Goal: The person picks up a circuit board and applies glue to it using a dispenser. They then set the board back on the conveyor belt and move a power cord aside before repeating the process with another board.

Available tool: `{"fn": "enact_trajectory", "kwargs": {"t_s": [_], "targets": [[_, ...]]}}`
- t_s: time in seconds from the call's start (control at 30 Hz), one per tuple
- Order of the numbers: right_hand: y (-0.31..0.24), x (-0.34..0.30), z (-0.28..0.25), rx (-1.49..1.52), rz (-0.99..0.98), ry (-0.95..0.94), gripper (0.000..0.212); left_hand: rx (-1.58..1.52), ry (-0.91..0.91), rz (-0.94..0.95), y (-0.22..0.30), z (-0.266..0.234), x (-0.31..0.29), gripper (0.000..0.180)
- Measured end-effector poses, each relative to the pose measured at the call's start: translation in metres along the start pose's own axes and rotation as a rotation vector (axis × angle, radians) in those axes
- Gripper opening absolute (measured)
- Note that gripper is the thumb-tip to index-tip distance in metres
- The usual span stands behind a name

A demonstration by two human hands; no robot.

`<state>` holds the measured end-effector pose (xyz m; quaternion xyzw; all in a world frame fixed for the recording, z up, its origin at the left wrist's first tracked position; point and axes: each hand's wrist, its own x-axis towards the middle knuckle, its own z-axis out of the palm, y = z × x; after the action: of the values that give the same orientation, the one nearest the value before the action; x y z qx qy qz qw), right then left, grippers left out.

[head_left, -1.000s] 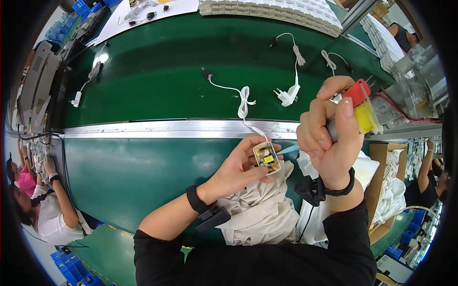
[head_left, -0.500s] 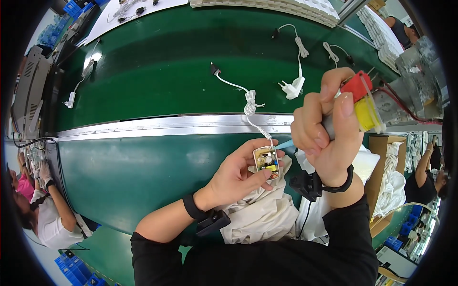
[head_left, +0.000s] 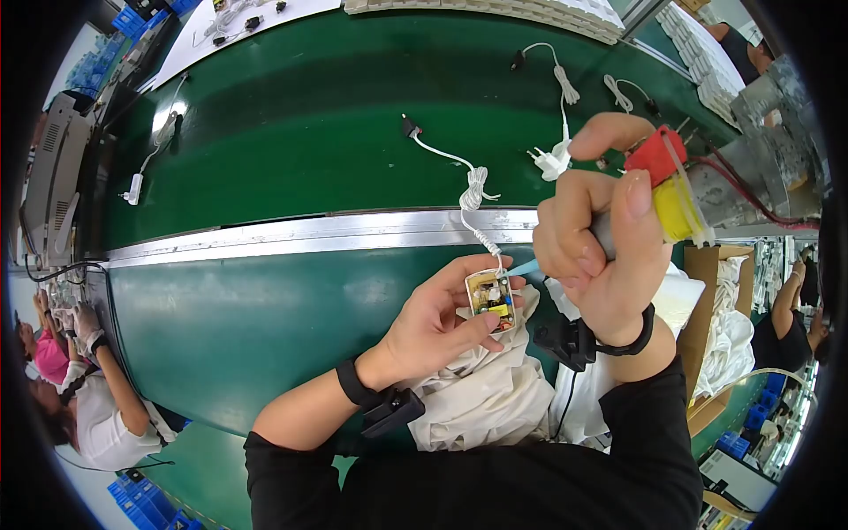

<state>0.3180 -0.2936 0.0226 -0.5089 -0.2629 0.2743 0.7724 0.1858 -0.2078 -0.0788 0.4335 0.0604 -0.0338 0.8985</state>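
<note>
My left hand [head_left: 428, 322] holds an opened white power adapter [head_left: 492, 299], its small circuit board facing up, with the thumb over the board's lower edge. A white cable [head_left: 475, 190] tied in a bundle runs from the adapter's top across the metal rail to a dark plug end [head_left: 410, 127]. My right hand [head_left: 605, 243] is wrapped around a hand dispenser [head_left: 676, 212] with a red switch block, yellow tape and red and dark wires. Its thin blue nozzle [head_left: 523, 268] points at the adapter's upper right corner, where I cannot tell if the tip touches.
White adapters with cables, one an adapter with a two-pin plug [head_left: 552, 162], lie on the green belt [head_left: 291, 159] beyond the metal rail [head_left: 309, 233]. Pale cloth [head_left: 486, 397] lies beneath my hands. A cardboard box [head_left: 700, 305] stands at right; a co-worker [head_left: 102, 411] sits at left.
The cable and adapters on the belt have shifted slightly right. My right index finger has straightened near the red switch. The nozzle has moved slightly left; the adapter stays in my left hand.
</note>
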Motion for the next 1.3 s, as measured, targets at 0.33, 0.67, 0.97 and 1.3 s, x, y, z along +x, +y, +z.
{"fn": "enact_trajectory", "kwargs": {"t_s": [0.33,0.67,0.97,1.3], "targets": [[0.008,-0.014,0.006,-0.152,-0.02,-0.216,0.04,-0.044,0.119,0.023,0.003,-0.018,-0.003,0.043],[0.01,-0.015,0.003,-0.125,0.006,-0.242,0.042,-0.082,0.091,0.058,0.002,-0.022,-0.007,0.041],[0.0,-0.013,0.01,-0.23,0.065,-0.213,0.043,-0.165,0.069,0.035,0.002,-0.023,-0.005,0.043],[0.008,-0.022,0.016,-0.243,0.04,-0.222,0.045,-0.285,-0.075,0.059,0.0,-0.025,-0.007,0.049]]}}
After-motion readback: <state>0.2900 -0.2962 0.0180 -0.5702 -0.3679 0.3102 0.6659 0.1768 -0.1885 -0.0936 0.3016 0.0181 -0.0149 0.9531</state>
